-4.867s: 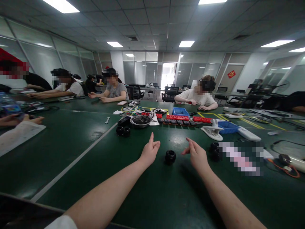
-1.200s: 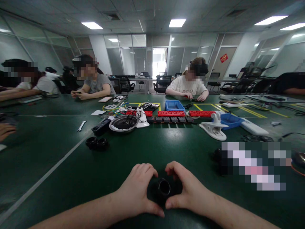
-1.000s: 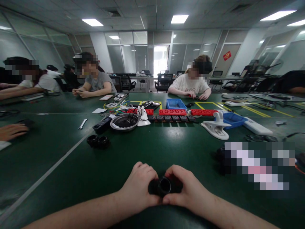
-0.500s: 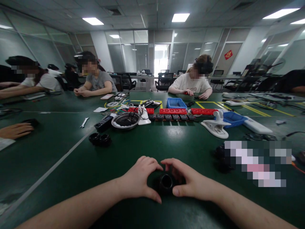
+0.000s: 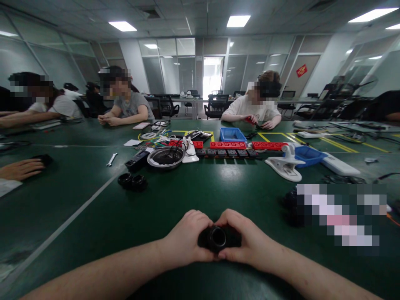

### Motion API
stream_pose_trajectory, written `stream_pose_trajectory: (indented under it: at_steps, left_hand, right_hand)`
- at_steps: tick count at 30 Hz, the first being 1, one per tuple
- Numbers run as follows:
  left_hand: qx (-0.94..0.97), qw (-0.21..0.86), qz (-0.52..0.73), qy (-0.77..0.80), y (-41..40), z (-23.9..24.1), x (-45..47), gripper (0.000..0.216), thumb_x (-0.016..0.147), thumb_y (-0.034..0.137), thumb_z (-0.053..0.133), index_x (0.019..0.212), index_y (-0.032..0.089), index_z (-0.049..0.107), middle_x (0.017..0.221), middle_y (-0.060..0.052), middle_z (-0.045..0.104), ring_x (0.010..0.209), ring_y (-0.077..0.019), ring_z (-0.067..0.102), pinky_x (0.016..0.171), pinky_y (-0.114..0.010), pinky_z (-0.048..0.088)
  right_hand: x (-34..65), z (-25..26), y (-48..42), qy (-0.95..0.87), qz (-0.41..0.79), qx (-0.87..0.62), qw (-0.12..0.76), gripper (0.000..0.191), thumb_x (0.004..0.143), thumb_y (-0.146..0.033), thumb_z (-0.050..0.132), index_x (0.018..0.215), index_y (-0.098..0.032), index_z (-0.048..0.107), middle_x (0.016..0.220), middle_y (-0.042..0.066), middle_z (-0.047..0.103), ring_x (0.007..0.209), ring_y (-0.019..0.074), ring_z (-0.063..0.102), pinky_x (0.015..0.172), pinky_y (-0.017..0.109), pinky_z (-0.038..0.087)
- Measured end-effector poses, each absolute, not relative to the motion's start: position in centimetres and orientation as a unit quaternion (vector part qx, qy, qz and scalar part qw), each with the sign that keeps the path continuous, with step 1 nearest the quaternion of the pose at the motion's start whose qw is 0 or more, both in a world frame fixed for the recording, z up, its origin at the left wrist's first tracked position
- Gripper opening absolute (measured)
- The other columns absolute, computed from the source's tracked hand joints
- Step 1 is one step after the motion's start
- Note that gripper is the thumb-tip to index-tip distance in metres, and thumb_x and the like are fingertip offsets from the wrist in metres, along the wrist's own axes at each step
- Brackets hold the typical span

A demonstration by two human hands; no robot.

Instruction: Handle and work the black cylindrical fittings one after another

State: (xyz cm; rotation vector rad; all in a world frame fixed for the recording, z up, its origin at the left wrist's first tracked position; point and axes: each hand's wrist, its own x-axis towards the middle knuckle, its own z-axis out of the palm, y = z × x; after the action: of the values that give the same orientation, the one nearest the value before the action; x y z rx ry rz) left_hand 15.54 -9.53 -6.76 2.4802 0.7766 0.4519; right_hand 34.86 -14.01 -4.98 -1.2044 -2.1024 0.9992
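Note:
A black, hollow round part with a shiny rim stands on the green table close in front of me, its opening facing up. My left hand curls around its left side, fingertips at the back and thumb at the front. From the other side, my right hand closes on it, with the thumb against the front of the rim. The fingertips of both hands nearly meet behind the part. Its lower sides are partly hidden by my hands. Two similar black round parts lie further off to the left.
Beyond are a round metal dish with cables, a black device, a wrench, red socket strips, a white clamp base and blue trays. A dark object lies right, beside a blurred area. Co-workers sit around the table.
Both my hands have come inward and closed around the black round part, where they were spread apart around it before. The part has stayed nearly in place.

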Motion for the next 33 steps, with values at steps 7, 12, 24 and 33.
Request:
stream_pose_trajectory:
  at_steps: [7, 12, 24, 33]
  left_hand:
    - [0.929, 0.299, 0.124, 0.182, -7.6, -6.2, 15.2, 0.044, 0.069, 0.053, 0.064, 0.098, 0.02, 0.058, 0.094, -0.003, 0.061, 0.087, -0.0209, 0.054, 0.082, -0.032, 0.037]
    - [0.919, 0.258, 0.168, 0.244, -8.4, -5.9, 14.7, 0.075, 0.048, 0.056, 0.075, 0.108, 0.02, 0.05, 0.103, -0.006, 0.054, 0.095, -0.0255, 0.048, 0.087, -0.037, 0.036]
    - [0.896, 0.264, 0.169, 0.315, -10.5, -6.7, 16.0, 0.045, 0.051, 0.046, 0.077, 0.077, 0.017, 0.055, 0.073, 0.001, 0.056, 0.072, -0.0192, 0.053, 0.077, -0.034, 0.04]
    - [0.918, 0.324, 0.108, 0.201, -8.3, -5.7, 15.4, 0.047, 0.066, 0.047, 0.069, 0.102, 0.02, 0.057, 0.094, -0.002, 0.06, 0.087, -0.0215, 0.054, 0.083, -0.033, 0.038]
  right_hand:
    - [35.8, -5.1, -12.9, -0.757, 0.488, -0.359, 0.248, 0.042, 0.074, -0.037, 0.063, 0.111, -0.021, 0.054, 0.1, 0.004, 0.048, 0.079, 0.0151, 0.049, 0.067, 0.027, 0.042]
    - [35.5, -5.3, -13.9, -0.745, 0.456, -0.41, 0.264, 0.07, 0.063, -0.036, 0.072, 0.123, -0.021, 0.038, 0.1, 0.004, 0.049, 0.078, 0.0164, 0.049, 0.065, 0.028, 0.043]
    - [33.8, -5.2, -14.9, -0.76, 0.35, -0.459, 0.298, 0.034, 0.063, -0.027, 0.072, 0.09, -0.019, 0.053, 0.087, 0.002, 0.051, 0.078, 0.0168, 0.049, 0.065, 0.027, 0.04]
    - [35.2, -4.4, -13.7, -0.779, 0.455, -0.355, 0.244, 0.036, 0.077, -0.026, 0.058, 0.112, -0.021, 0.052, 0.1, 0.004, 0.046, 0.089, 0.0168, 0.048, 0.077, 0.03, 0.041]
